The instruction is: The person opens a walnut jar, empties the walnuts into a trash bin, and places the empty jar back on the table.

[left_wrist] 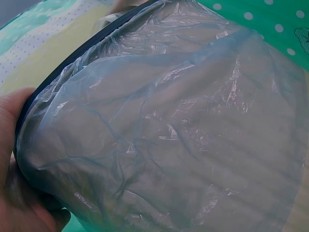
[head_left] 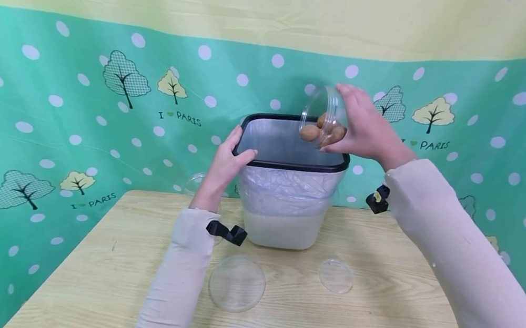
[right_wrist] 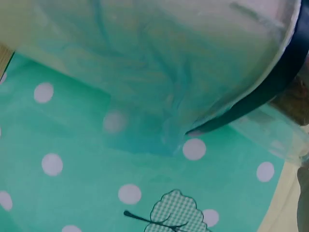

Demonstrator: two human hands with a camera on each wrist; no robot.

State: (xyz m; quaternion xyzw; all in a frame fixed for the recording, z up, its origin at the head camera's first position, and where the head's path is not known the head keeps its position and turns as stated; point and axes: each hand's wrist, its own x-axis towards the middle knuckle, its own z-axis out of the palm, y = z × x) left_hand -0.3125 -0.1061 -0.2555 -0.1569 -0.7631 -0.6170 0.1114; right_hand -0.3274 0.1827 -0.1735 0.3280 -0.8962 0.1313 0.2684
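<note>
A white trash bin (head_left: 280, 231) stands on the table, lined with a translucent bluish bag (left_wrist: 169, 121) folded over its black rim (head_left: 291, 165). At the rim's left side, my left hand (head_left: 224, 168) grips it, thumb over the near edge. My right hand (head_left: 366, 124) holds a clear plastic jar (head_left: 333, 99) tipped on its side above the bin's right part, its mouth facing left. Several walnuts (head_left: 310, 132) lie in the jar, one of them at its mouth. In the right wrist view the jar (right_wrist: 270, 133) shows partly beyond the rim.
A large round clear lid (head_left: 237, 283) and a smaller clear lid (head_left: 336, 275) lie on the wooden table (head_left: 114, 276) in front of the bin. Another clear container (head_left: 195, 179) stands behind my left forearm, mostly hidden. A green dotted cloth (head_left: 174, 145) hangs behind.
</note>
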